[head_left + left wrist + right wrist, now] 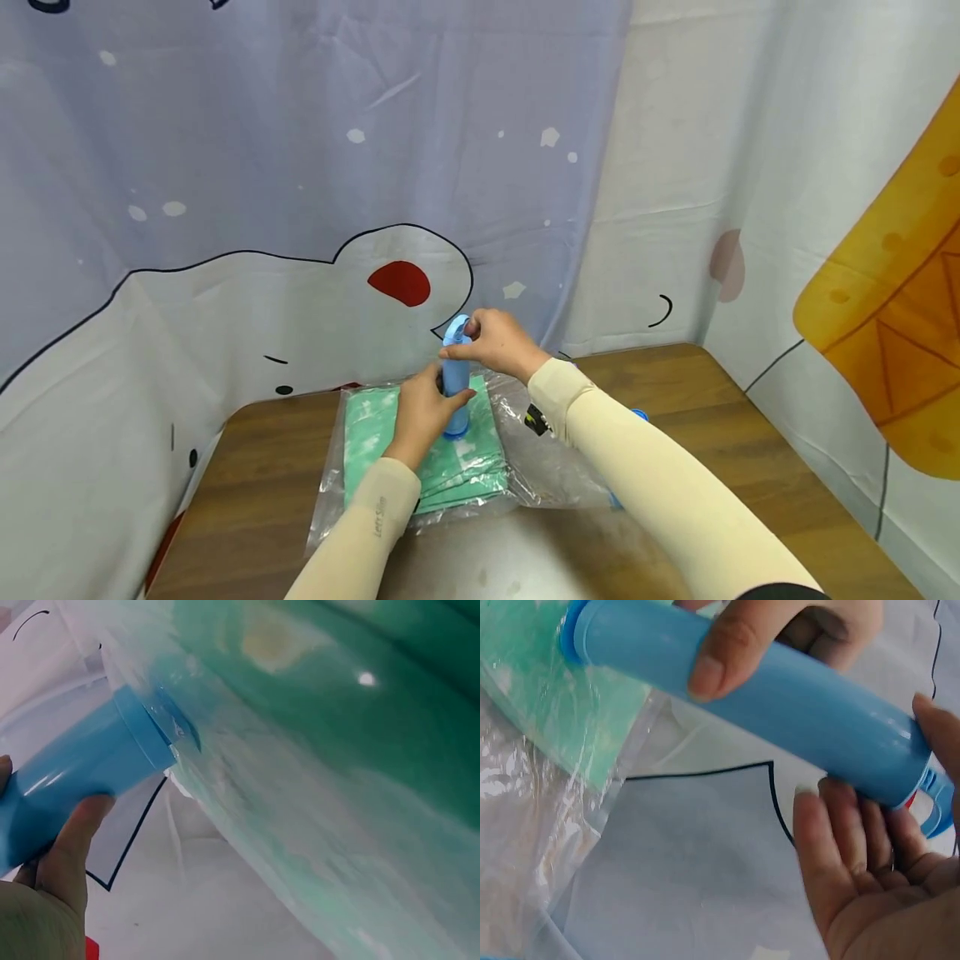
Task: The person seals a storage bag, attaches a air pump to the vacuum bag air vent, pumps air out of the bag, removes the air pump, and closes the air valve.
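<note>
A blue cylinder (456, 379) with a loop at its top stands upright over a green folded item in a clear plastic bag (367, 429). The left hand (422, 414) grips the cylinder's middle, its thumb (79, 832) along the side in the left wrist view. At the top end, the right hand (501, 343) holds the cylinder near the loop; in the right wrist view its fingers (840, 825) lie against that end, beside the blue loop (937, 802). The cylinder's lower end (577, 630) meets the plastic.
The bag lies on a wooden table (255, 475), its loose part reaching right beneath the right forearm. Small blue pieces (639, 414) show beside that forearm. A printed curtain (300, 167) hangs behind the table and on both sides.
</note>
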`<control>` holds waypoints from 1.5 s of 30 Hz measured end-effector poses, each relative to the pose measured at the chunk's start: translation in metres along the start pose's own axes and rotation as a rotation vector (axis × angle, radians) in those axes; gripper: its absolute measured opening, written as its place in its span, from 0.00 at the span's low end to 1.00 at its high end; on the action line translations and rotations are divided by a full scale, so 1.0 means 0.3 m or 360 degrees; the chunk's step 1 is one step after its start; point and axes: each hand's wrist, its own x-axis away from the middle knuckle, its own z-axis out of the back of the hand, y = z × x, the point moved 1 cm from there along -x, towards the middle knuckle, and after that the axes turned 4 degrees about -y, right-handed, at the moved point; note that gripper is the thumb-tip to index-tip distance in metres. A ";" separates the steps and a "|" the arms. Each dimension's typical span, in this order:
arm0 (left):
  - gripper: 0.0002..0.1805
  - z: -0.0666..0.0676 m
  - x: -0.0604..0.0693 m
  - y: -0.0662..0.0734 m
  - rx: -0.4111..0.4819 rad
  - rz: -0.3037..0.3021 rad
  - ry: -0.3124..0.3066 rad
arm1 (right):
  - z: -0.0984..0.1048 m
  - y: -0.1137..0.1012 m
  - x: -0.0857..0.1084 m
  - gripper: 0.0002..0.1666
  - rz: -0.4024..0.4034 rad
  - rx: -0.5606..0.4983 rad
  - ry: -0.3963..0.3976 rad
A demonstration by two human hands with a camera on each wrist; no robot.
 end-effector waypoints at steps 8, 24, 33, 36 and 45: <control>0.26 0.027 -0.024 -0.010 0.0107 0.0007 -0.0222 | 0.005 0.020 -0.002 0.26 0.0078 -0.0186 -0.0127; 0.27 0.078 -0.088 -0.051 0.0285 0.0133 -0.0577 | 0.027 0.021 -0.052 0.11 0.0144 -0.0347 -0.0309; 0.40 0.073 -0.037 -0.062 0.0177 0.0074 -0.0410 | 0.004 0.009 -0.037 0.23 0.0119 -0.0142 -0.0188; 0.43 0.063 -0.025 -0.041 0.0112 0.0042 -0.0271 | -0.007 0.003 -0.024 0.26 0.0103 -0.0087 -0.0133; 0.38 0.042 -0.017 -0.003 -0.0114 -0.0040 -0.0022 | -0.042 -0.011 -0.009 0.27 0.0070 -0.0084 -0.0046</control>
